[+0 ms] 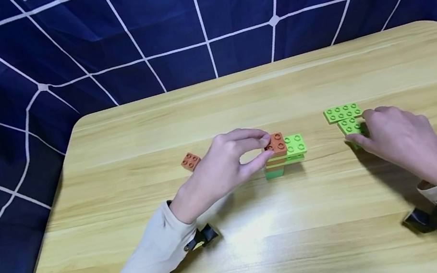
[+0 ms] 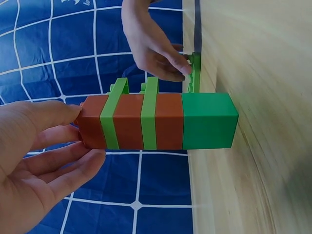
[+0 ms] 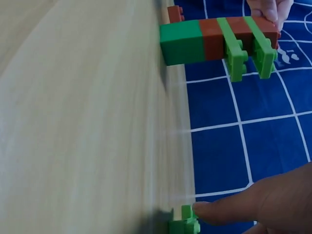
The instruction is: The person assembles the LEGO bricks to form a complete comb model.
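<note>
A brick tower stands upright on the table, with a dark green block [image 2: 209, 121] at its base. Above that, reddish-brown bricks alternate with two light green plates [image 3: 234, 56] that jut out to one side. My left hand [image 1: 222, 160] pinches the top reddish-brown brick [image 1: 276, 143] between thumb and fingertips. To the right of the tower, my right hand [image 1: 405, 137] holds a light green plate [image 1: 349, 127] low over the table, thumb on the near side and fingers on the far side. Another light green plate [image 1: 342, 112] lies just behind it, their edges meeting in the head view.
A loose reddish-brown brick [image 1: 190, 161] lies left of the tower, beside my left wrist. The wooden table [image 1: 242, 269] reaches back to a dark blue curtain [image 1: 163, 24] with white lines. Small black cameras [image 1: 419, 220] are strapped at both wrists.
</note>
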`<state>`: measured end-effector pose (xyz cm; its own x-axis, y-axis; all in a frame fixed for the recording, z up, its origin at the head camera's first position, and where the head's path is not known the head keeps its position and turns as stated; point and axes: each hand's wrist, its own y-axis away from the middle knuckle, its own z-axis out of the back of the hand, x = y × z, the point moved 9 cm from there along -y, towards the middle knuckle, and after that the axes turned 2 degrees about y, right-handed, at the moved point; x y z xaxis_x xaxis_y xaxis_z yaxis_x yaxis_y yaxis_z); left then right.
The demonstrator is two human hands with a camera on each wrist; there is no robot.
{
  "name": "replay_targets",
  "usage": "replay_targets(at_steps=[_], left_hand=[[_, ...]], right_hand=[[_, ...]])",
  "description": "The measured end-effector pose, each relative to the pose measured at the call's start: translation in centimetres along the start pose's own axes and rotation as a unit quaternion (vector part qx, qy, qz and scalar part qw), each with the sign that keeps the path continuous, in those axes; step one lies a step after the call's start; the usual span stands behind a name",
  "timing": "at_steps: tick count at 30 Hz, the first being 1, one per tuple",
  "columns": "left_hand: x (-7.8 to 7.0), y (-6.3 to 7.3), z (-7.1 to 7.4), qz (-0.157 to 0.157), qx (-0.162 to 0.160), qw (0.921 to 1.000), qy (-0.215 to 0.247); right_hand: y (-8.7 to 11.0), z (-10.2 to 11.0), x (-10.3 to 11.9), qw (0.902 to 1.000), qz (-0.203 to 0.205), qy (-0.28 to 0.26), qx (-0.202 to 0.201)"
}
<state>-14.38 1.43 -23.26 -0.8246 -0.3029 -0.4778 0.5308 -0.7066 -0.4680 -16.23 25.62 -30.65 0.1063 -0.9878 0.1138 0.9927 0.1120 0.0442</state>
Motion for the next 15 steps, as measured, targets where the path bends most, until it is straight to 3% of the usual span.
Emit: replay_targets(at_steps=[5, 11, 15], left_hand=[[-0.2, 0.0, 0.0, -0.003, -0.004, 1.0, -0.009], [-0.2, 0.1, 0.1, 0.002, 0.0, 0.9999, -0.014], [-0.2, 0.2, -0.1, 0.004, 0.002, 0.9999, -0.014]], right_hand=[[-0.1, -0.3, -0.3, 0.9999, -0.006, 0.002, 0.013], [-0.3, -1.2, -0.7, 0.997, -0.016, 0.003, 0.075], [-0.3, -1.4, -0.6, 0.9961, -0.004, 0.014, 0.087]])
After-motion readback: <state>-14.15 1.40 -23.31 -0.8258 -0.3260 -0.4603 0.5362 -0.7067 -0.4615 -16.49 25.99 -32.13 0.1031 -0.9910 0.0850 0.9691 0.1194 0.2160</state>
